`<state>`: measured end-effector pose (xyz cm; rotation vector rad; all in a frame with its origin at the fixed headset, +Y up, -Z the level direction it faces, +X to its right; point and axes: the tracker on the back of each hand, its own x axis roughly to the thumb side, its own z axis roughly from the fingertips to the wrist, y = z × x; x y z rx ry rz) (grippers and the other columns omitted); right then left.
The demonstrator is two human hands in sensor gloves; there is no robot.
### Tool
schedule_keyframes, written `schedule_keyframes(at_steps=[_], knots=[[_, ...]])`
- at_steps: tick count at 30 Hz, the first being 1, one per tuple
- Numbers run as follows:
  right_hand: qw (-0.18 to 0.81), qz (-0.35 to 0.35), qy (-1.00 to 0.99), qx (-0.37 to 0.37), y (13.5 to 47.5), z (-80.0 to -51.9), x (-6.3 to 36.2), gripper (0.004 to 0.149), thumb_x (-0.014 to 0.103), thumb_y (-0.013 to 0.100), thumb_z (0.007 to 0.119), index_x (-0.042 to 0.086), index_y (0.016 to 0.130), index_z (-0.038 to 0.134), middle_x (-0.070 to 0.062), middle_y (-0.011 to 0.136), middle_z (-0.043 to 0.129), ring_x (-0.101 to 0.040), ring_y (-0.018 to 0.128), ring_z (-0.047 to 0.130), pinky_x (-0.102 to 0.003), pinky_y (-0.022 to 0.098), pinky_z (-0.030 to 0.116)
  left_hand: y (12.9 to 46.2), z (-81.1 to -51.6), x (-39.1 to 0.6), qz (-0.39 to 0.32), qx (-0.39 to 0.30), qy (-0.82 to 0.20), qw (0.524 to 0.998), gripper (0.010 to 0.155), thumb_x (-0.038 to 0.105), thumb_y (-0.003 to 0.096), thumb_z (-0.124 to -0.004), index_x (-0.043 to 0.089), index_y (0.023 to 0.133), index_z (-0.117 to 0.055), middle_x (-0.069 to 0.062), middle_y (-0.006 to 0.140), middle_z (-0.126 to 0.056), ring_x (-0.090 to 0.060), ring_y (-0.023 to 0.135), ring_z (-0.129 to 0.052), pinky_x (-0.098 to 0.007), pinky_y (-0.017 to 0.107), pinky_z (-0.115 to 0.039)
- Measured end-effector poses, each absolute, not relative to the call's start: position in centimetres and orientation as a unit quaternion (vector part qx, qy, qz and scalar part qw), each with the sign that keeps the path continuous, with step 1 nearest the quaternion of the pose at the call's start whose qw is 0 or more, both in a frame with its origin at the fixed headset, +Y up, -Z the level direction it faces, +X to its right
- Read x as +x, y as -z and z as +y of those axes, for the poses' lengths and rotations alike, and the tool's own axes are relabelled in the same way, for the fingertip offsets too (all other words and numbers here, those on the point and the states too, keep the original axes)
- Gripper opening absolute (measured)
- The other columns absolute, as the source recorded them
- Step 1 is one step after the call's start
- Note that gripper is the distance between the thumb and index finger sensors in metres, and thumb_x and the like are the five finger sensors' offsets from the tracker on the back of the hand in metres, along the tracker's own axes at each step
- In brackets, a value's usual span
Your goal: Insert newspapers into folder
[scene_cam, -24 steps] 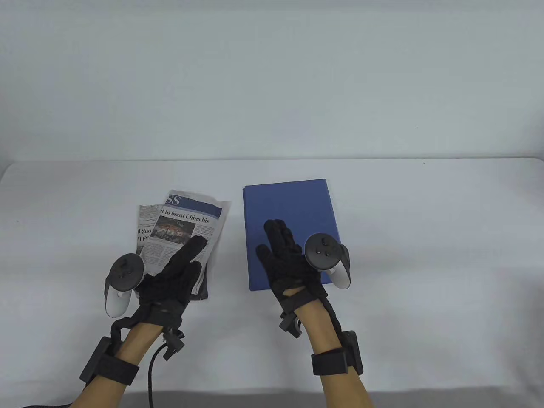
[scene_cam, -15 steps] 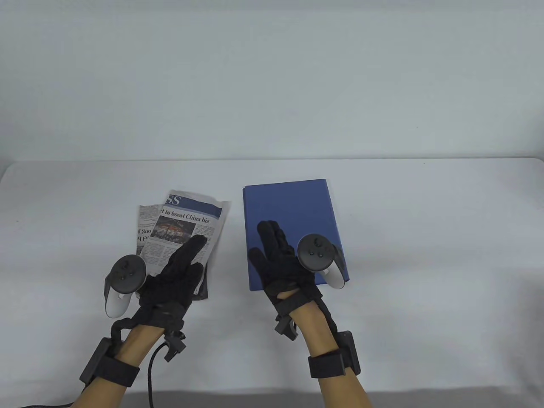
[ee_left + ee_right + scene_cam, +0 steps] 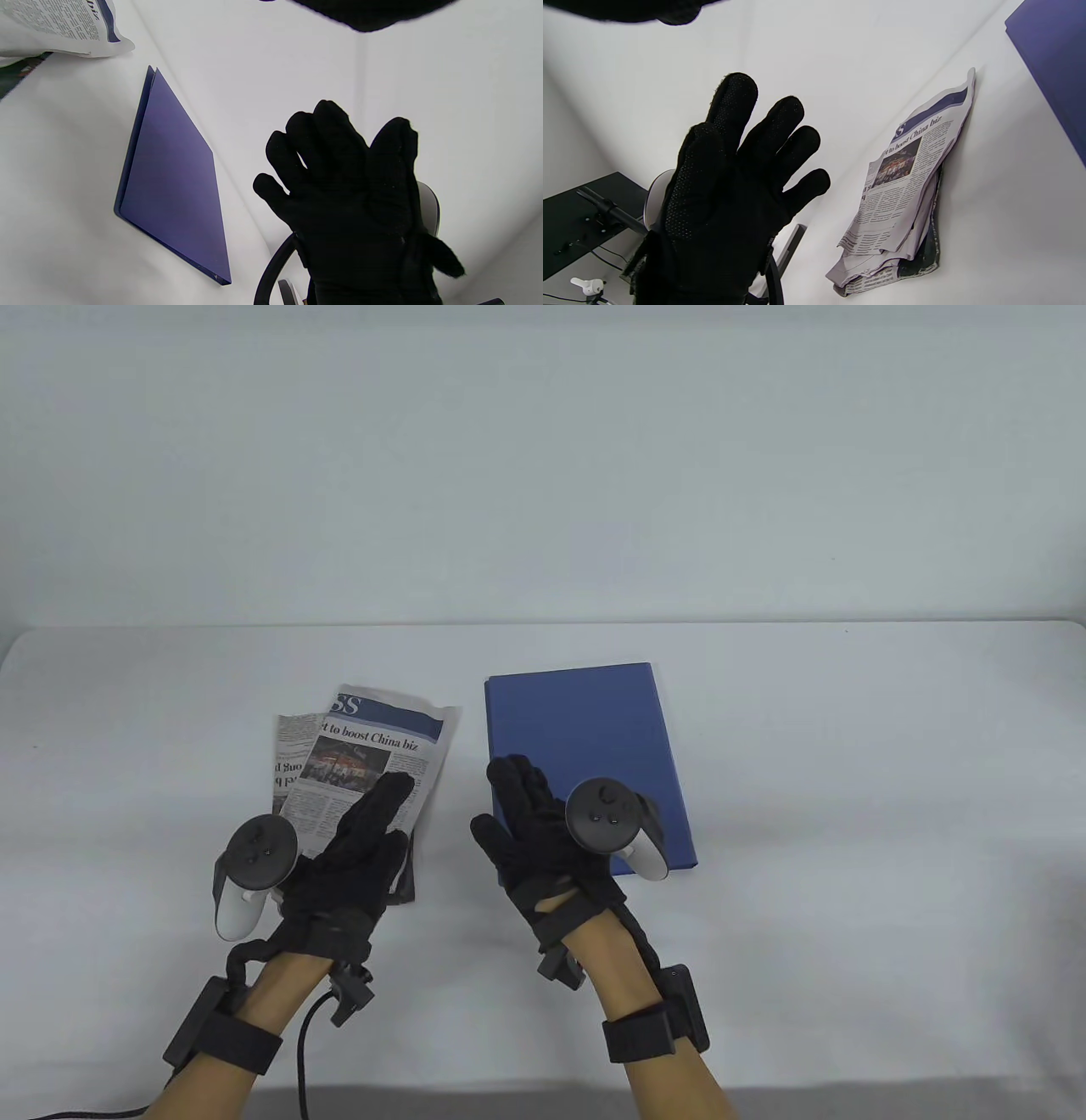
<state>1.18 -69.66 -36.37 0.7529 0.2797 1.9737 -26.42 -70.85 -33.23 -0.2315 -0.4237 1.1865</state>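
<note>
The flat blue rectangular folder lies closed on the white surface, with the small stack of folded printed newspapers just beside it on its left. The right hand hovers over the folder's near left corner, its grip wide, fingers spread and holding nothing; the left wrist view shows that palm clear of the cover. The left hand sits above the near end of the newspapers, also wide, with nothing in its grip; whether it touches the paper I cannot tell.

The step in hand looks like opening the folder. From the left wrist view the 2 covers part slightly along the edge facing the newspapers, so that is probably the opening side. To do it well, catch only the top cover at that left edge with the fingertips, lift it over toward the right, and keep it held back. The left hand should gather the whole stack squarely, since loose sheets at the bottom stick out and could snag or slide apart.
</note>
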Motion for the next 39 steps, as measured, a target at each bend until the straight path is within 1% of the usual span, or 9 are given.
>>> schedule_keyframes(at_steps=[6,11,15,19,22,24,28,36,39], knots=[[0.474,0.129,-0.822,0.288,37.0,-70.5,0.7,0.087,0.057,0.062,0.055,0.006,0.108,0.001,-0.023,0.105,-0.006,-0.057,0.095,0.000,-0.078,0.056,0.011,33.0,-70.6,-26.5,-0.203,-0.099,-0.556,0.799,0.066,0.056,0.0602,-0.051,0.059,0.118,-0.020,0.006,0.133,-0.012,-0.033,0.123,-0.005,-0.064,0.090,-0.014],[0.407,0.086,-0.893,0.173,37.0,-71.9,0.5,0.091,0.057,0.062,0.057,0.006,0.104,-0.006,-0.025,0.103,-0.004,-0.058,0.096,0.009,-0.077,0.059,0.021,32.9,-69.2,-26.4,-0.228,-0.085,-0.553,0.797,0.066,0.056,0.0603,-0.051,0.056,0.120,-0.022,0.005,0.133,-0.013,-0.033,0.122,-0.005,-0.064,0.089,-0.014],[0.260,0.161,-0.950,0.069,38.6,-74.4,-0.9,0.092,0.057,0.062,0.059,0.005,0.105,-0.003,-0.026,0.104,-0.001,-0.058,0.095,0.010,-0.076,0.060,0.022,32.6,-68.4,-26.4,-0.235,-0.077,-0.540,0.805,0.065,0.055,0.0607,-0.052,0.052,0.121,-0.028,0.003,0.133,-0.016,-0.033,0.122,-0.005,-0.064,0.089,-0.014],[0.169,0.235,-0.957,-0.030,40.2,-77.2,-2.2,0.096,0.060,0.061,0.064,0.001,0.105,0.002,-0.029,0.104,0.010,-0.060,0.094,0.026,-0.076,0.060,0.033,32.9,-68.8,-26.5,-0.231,-0.092,-0.543,0.802,0.065,0.055,0.0607,-0.052,0.051,0.121,-0.029,0.003,0.133,-0.017,-0.033,0.122,-0.004,-0.064,0.089,-0.013],[0.084,0.272,-0.958,-0.029,40.0,-78.5,-3.3,0.102,0.064,0.060,0.068,0.003,0.105,0.000,-0.029,0.103,0.009,-0.059,0.093,0.017,-0.076,0.059,0.034,33.1,-68.7,-26.9,-0.220,-0.090,-0.551,0.800,0.066,0.056,0.0607,-0.052,0.050,0.122,-0.028,0.002,0.133,-0.016,-0.034,0.122,-0.004,-0.065,0.089,-0.013],[0.031,0.273,-0.961,-0.022,39.8,-78.7,-3.8,0.099,0.066,0.059,0.060,0.002,0.104,0.000,-0.030,0.102,0.010,-0.060,0.092,0.023,-0.077,0.059,0.039,33.3,-68.5,-27.2,-0.217,-0.093,-0.557,0.796,0.066,0.056,0.0607,-0.052,0.049,0.122,-0.029,0.002,0.133,-0.018,-0.034,0.122,-0.004,-0.064,0.089,-0.013],[-0.020,0.232,-0.972,0.019,39.8,-78.6,-5.0,0.081,0.051,0.060,0.059,-0.003,0.107,0.020,-0.034,0.099,0.024,-0.062,0.086,0.038,-0.075,0.058,0.045,33.5,-69.1,-27.6,-0.201,-0.097,-0.563,0.795,0.066,0.055,0.0609,-0.052,0.046,0.122,-0.030,0.001,0.133,-0.020,-0.033,0.122,-0.003,-0.064,0.089,-0.013],[-0.027,0.237,-0.971,0.036,40.2,-77.2,-4.7,0.067,0.035,0.057,0.061,-0.006,0.104,0.038,-0.035,0.096,0.043,-0.063,0.082,0.058,-0.068,0.056,0.065,33.4,-69.1,-28.0,-0.195,-0.095,-0.565,0.796,0.066,0.055,0.0608,-0.052,0.042,0.122,-0.033,0.000,0.133,-0.023,-0.033,0.122,-0.003,-0.064,0.089,-0.012],[0.012,0.238,-0.971,0.029,40.0,-76.3,-3.3,0.064,0.019,0.052,0.080,0.006,0.107,0.050,-0.024,0.101,0.050,-0.053,0.085,0.063,-0.059,0.057,0.070,33.3,-69.0,-28.1,-0.195,-0.091,-0.566,0.796,0.066,0.055,0.0609,-0.052,0.041,0.122,-0.033,0.000,0.133,-0.023,-0.033,0.122,-0.003,-0.064,0.089,-0.013]])
